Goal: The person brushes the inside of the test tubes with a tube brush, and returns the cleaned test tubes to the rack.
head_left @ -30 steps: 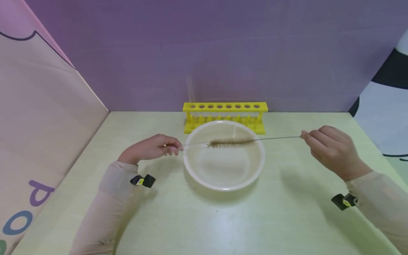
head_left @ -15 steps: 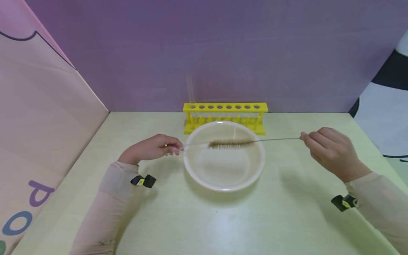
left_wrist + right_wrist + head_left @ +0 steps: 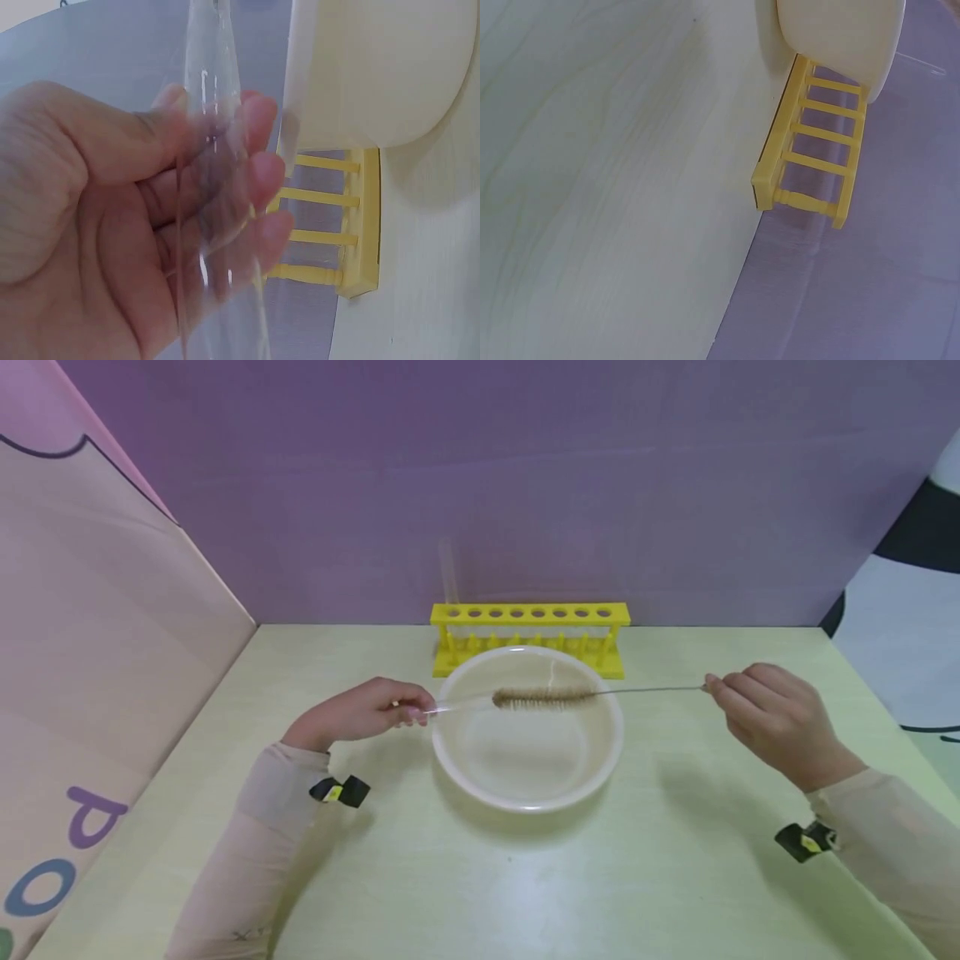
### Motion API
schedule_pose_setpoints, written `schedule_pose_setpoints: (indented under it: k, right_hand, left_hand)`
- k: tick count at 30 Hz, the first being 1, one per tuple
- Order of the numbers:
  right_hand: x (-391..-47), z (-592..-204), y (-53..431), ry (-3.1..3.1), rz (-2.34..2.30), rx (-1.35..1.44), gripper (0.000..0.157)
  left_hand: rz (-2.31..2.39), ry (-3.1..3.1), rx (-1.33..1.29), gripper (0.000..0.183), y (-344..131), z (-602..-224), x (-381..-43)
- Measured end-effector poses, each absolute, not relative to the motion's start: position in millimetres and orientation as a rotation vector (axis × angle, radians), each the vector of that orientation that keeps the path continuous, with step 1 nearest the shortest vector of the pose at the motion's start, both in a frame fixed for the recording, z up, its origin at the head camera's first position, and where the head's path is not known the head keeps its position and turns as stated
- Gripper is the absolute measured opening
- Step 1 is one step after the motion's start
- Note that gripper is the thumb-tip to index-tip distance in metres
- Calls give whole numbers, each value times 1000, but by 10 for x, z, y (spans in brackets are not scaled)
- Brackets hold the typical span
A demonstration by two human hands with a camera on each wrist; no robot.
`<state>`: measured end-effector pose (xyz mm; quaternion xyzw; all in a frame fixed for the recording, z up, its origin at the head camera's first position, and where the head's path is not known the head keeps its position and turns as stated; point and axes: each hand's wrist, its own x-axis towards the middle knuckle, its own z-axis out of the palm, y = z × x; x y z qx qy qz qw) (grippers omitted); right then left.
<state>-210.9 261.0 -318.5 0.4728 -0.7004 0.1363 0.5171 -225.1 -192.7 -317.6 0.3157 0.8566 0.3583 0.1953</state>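
Over the basin, a clear test tube and a test tube brush lie nearly level, end to end in the head view. My left hand holds the tube between thumb and fingers; its fingers show through and behind the glass in the left wrist view. The brush's brown bristles start right where the visible tube stops, and I cannot tell how far they are inside it. On the right, my right hand pinches the end of the thin wire handle. The right wrist view does not show that hand.
Behind the basin stands a yellow test tube rack, with another clear tube upright in its leftmost hole. A purple backdrop rises at the table's far edge, and a printed panel borders the left side.
My right hand has shifted slightly left and down. My left hand has edged right, and the tube tilts a little more, its left end now showing below the fingers.
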Motion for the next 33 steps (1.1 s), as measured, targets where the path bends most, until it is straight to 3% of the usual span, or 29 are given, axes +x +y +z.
schedule_pose_setpoints:
  k: [25,33]
  right_hand:
    - [-2117,-3059,2608,-1849,226,1214,34]
    - [-2097,-2976,2581,-1941,229,1216,45]
  left_hand:
    - [897,2524,911,18,-1860,-3186,-2216]
    - [883,2572,1002,16,-1825,-3169,-2195]
